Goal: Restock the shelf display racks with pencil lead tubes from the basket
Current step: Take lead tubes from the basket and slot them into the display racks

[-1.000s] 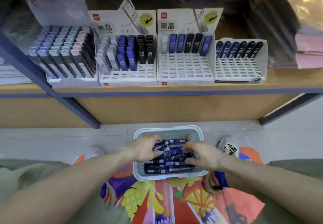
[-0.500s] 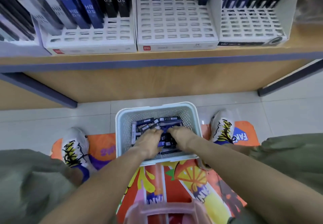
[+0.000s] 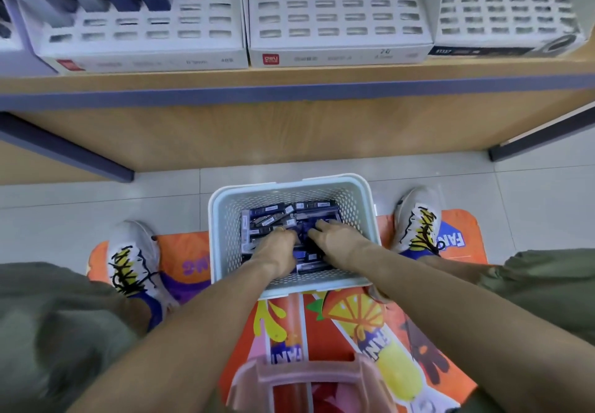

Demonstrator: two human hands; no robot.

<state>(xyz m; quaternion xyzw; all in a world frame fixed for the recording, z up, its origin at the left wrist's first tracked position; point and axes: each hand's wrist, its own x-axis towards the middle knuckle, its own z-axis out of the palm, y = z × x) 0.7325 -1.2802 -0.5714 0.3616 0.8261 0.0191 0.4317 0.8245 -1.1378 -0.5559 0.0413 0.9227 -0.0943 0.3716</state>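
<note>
Pale floor tiles run under a wooden shelf (image 3: 289,79), and on them, between the person's two shoes, sits a bright orange printed mat (image 3: 347,316) with a white perforated basket (image 3: 222,219) on it. Both hands are down inside that basket: the left hand (image 3: 277,247) and the right hand (image 3: 335,240) lie side by side, knuckles up, fingers curled down into the heap of pencil lead tubes (image 3: 289,211). Whether either hand has closed on a tube I cannot tell, since the fingertips are buried in the pile.

This looks like the picking step, gathering stock before a lift to the racks. The next move calls for closing on a few tubes, sorting them so they point one way, and raising them to the far shelf.

The tubes are slim flat cases, dark blue and black with pale label strips, lying crisscross and covering the basket floor (a good many left, so the task seems far from done). Up on the shelf, the left display rack (image 3: 141,42) holds some standing tubes along its far rows, while the middle display rack (image 3: 338,26) and the right display rack (image 3: 505,16) show rows of bare slots. At the near edge a pink plastic stool (image 3: 309,377) shows
</note>
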